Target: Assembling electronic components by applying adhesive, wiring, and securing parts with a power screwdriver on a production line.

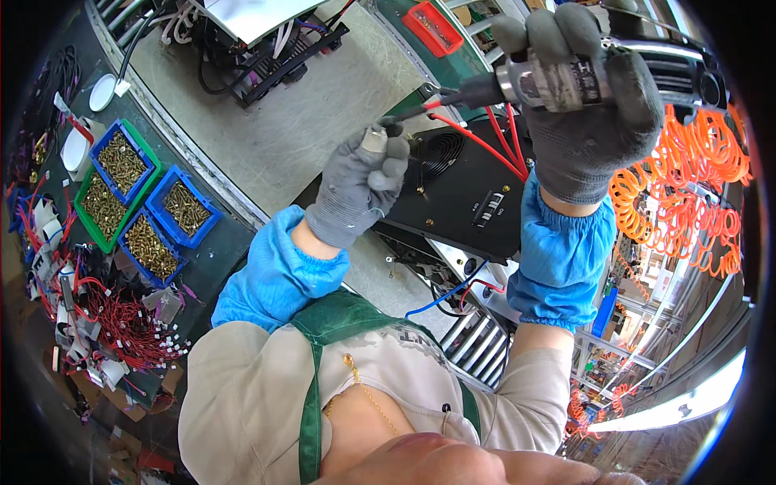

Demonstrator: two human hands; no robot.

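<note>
My right hand point(598, 129), in a grey work glove, is wrapped around the body of a power screwdriver point(505, 85). The driver lies nearly level, its dark bit end pointing left. At that tip my left hand point(364, 182), gloved too, is closed with thumb and fingers pinched together; what sits between them is too small to make out. Below the driver is a black metal panel point(440, 206) with a round vent, small brass screws and a row of switches. Several red wires point(485, 141) rise from its upper edge, passing just under the driver.
On the left bench, blue bins point(182, 208) and a green tray point(83, 202) hold brass screws beside a heap of red wires point(133, 323). Coiled orange air hoses point(687, 190) hang at right. A red tray point(432, 28) and a white-topped unit point(259, 16) stand at the far side.
</note>
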